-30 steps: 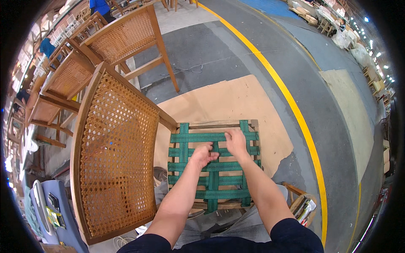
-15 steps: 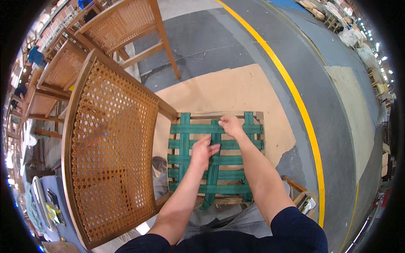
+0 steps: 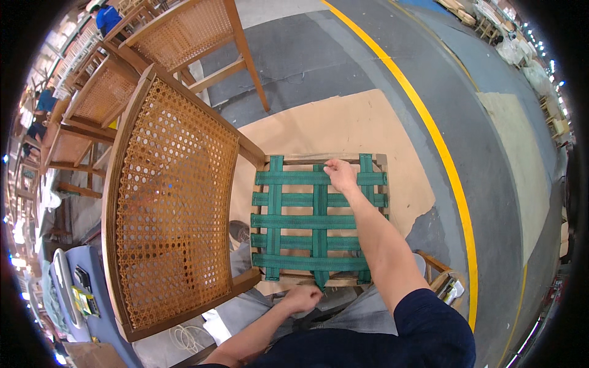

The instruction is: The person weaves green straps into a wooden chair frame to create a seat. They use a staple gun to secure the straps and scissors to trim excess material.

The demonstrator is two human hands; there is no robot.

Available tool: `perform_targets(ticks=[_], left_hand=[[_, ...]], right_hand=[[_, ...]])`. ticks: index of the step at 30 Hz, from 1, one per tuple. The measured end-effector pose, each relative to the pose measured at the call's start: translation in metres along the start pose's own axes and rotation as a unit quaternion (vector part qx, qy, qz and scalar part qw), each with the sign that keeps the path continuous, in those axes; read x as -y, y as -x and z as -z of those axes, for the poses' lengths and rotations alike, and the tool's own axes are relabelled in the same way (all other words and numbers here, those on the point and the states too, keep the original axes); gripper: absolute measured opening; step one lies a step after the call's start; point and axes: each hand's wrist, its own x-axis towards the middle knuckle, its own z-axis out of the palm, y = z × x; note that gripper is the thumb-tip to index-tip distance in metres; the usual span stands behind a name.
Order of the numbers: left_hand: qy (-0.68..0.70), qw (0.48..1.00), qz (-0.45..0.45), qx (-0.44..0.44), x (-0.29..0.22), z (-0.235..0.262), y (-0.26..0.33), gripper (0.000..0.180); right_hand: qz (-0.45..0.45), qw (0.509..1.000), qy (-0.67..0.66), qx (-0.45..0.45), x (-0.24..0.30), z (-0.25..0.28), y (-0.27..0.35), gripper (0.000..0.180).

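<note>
Crossing five sideways straps (image 3: pixel 294 263) on the chair's wooden seat frame (image 3: pixel 346 281), the middle strap (image 3: pixel 319 216) runs from the far rail to a loose end hanging past the near one. The left hand (image 3: pixel 300 299) is at that end, its grip apparently pinched on the narrowed tip; the right hand (image 3: pixel 340 176) is curled at the far end, fingertips together, though I cannot tell whether they clamp the strap or just press on it. If the left fingers slip, the middle strap could sag, since so little of it seems to be held; where the end folds to a point, a twist could creep in and leave it lying crooked. Uneven tension between the two hands could also drag the sideways straps out of line. The webbing is flat, green and ribbed, with darker lines along its length, interlaced into an open grid with square and oblong gaps. The wood of the seat looks dull and squared off, whereas the chair back (image 3: pixel 175 202) is a curved brown frame around honey-coloured cane pierced by small holes. Smooth brown sheeting (image 3: pixel 343 122) covers the grey floor (image 3: pixel 282 67) beyond.
</note>
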Motion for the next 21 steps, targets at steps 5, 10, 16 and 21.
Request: perform_targets(ticks=[5,10,16,21], left_hand=[[0.143,0.986,0.013,-0.079,-0.033,0.061,-0.045,0.024],[0.306,0.874,-0.071,-0.371,-0.080,0.174,-0.175,0.037],[0.421,0.884,0.008,-0.204,-0.084,0.227,-0.224,0.021],[0.428,0.886,0.037,-0.176,-0.079,0.237,-0.228,0.021]], right_hand=[[-0.016,0.991,-0.132,-0.030,-0.011,0.003,-0.001,0.023],[0.015,0.976,-0.215,-0.009,-0.016,0.004,0.001,0.016],[-0.002,0.978,-0.208,-0.013,-0.011,0.004,0.004,0.016],[0.129,0.974,-0.137,-0.125,-0.006,-0.001,0.018,0.019]])
